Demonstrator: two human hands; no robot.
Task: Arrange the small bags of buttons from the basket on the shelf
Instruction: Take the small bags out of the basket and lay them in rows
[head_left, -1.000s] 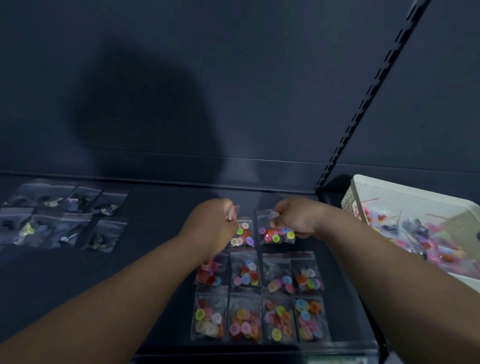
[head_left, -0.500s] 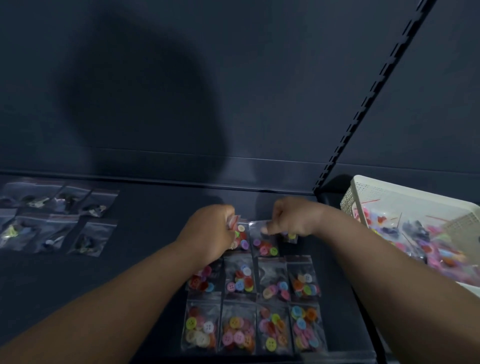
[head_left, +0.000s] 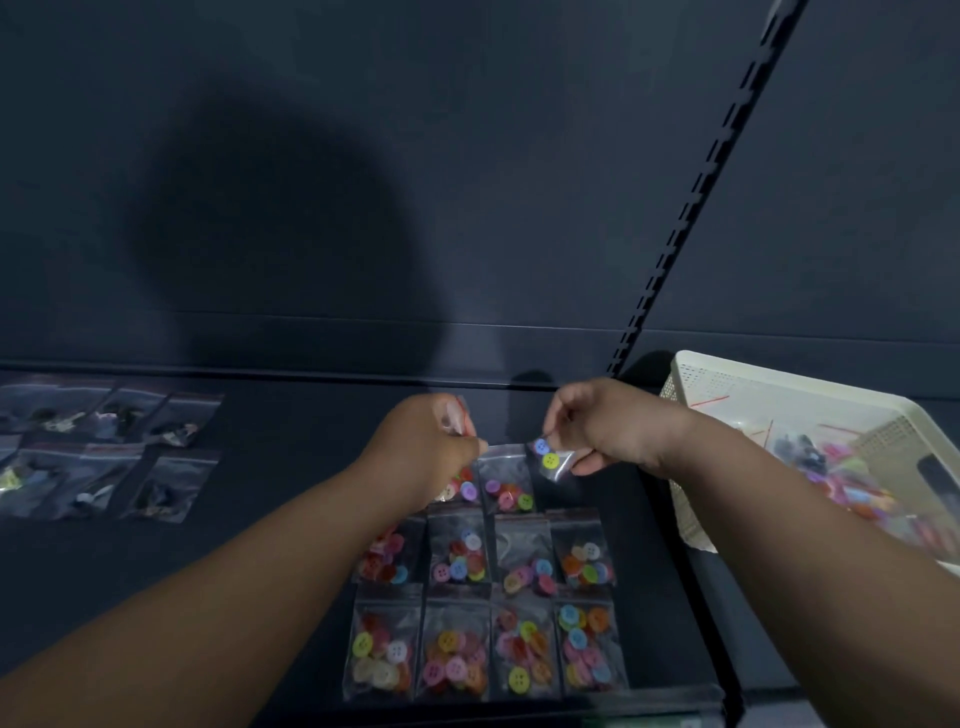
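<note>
On the dark shelf (head_left: 291, 519) lie rows of small clear bags of coloured buttons (head_left: 483, 603). My right hand (head_left: 608, 426) pinches a small bag (head_left: 551, 460) with a blue and a yellow button showing, at the right end of the back row, just above the shelf. My left hand (head_left: 426, 447) is closed over the back row's left side and grips the red-striped top of another clear bag (head_left: 457, 418). A bag with purple, red and green buttons (head_left: 506, 488) lies between the hands. The white perforated basket (head_left: 727, 384) at the right holds several more bags.
A second group of clear bags with dark contents (head_left: 104, 457) lies on the shelf at the far left. A slotted upright (head_left: 691, 208) runs up the back wall beside the basket. The shelf's front lip (head_left: 545, 701) is just below the nearest row.
My right hand has moved right and lifted slightly with a bag pinched in it, now past the laid bag. The left hand stays at the back row. The camera shifted a little.
</note>
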